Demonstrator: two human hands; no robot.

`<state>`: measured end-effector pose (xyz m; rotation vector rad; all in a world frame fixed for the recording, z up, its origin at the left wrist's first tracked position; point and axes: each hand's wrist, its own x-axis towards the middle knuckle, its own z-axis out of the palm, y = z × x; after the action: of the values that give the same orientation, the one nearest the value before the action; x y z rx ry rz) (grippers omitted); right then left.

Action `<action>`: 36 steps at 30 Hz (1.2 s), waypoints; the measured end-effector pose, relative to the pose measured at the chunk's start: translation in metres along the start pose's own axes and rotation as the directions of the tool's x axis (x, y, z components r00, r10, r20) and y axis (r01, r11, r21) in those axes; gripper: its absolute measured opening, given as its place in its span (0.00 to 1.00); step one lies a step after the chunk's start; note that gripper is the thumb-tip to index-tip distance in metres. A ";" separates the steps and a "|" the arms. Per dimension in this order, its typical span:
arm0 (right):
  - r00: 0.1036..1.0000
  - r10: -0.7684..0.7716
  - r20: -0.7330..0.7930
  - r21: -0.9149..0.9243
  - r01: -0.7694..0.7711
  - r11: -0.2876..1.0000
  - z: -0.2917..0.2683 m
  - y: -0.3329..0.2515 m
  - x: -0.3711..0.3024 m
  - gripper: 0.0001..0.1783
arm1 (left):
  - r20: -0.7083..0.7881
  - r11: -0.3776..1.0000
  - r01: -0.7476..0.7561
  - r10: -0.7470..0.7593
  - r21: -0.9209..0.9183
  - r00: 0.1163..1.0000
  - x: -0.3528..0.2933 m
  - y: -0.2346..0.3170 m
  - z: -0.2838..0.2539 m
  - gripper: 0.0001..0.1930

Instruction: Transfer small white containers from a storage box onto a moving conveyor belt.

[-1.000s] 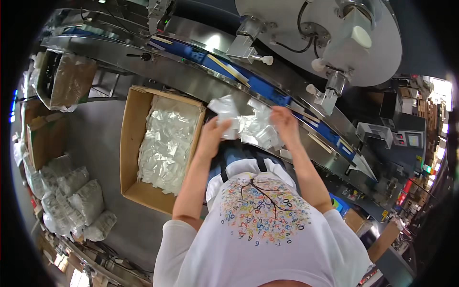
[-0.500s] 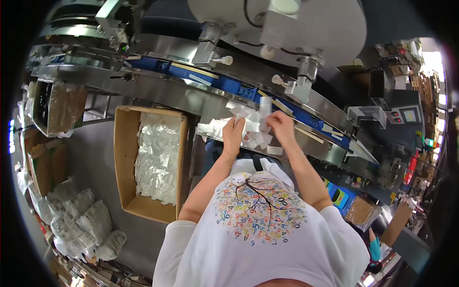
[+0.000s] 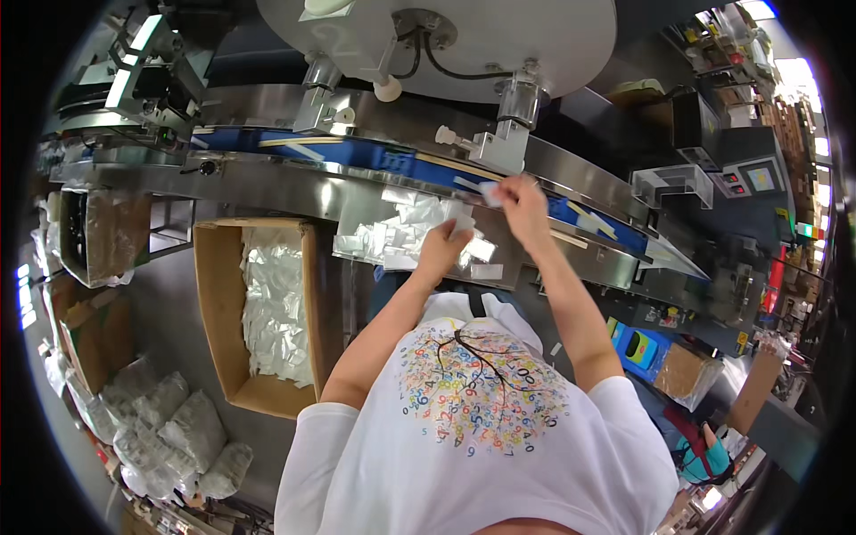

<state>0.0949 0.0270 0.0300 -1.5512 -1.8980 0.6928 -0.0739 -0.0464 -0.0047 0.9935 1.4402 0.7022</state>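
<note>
My right hand (image 3: 526, 209) pinches a small white packet (image 3: 490, 193) over the near edge of a blue conveyor channel (image 3: 437, 171). My left hand (image 3: 443, 250) is closed, its thumb and fingers around a white packet (image 3: 461, 214) at the right side of a loose pile of similar packets (image 3: 401, 223). The pile lies on a ledge in front of the conveyor. How many packets the left hand holds is hidden. Pale thin sticks and white pieces lie in the blue channel.
A cardboard box (image 3: 214, 303) full of white packets stands at my left, with clear bags (image 3: 192, 428) beyond it. Metal brackets with white knobs (image 3: 446, 135) hang over the conveyor below a large round white machine part (image 3: 446, 45). Another person (image 3: 704, 455) is at far right.
My right hand has moved up and away from the pile to the conveyor with a packet. The left hand stays by the pile. The whole view has shifted a little.
</note>
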 end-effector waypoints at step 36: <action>0.940 -0.230 0.254 -0.051 0.250 0.967 0.148 -0.110 0.072 0.15 | -0.553 0.528 -0.342 -0.314 -0.778 0.772 -0.021 -0.002 -0.118 0.10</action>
<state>-0.0969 0.0725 0.0134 -1.2972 -2.2806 0.7318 -0.1911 -0.0505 0.0181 -0.0936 1.3394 1.6966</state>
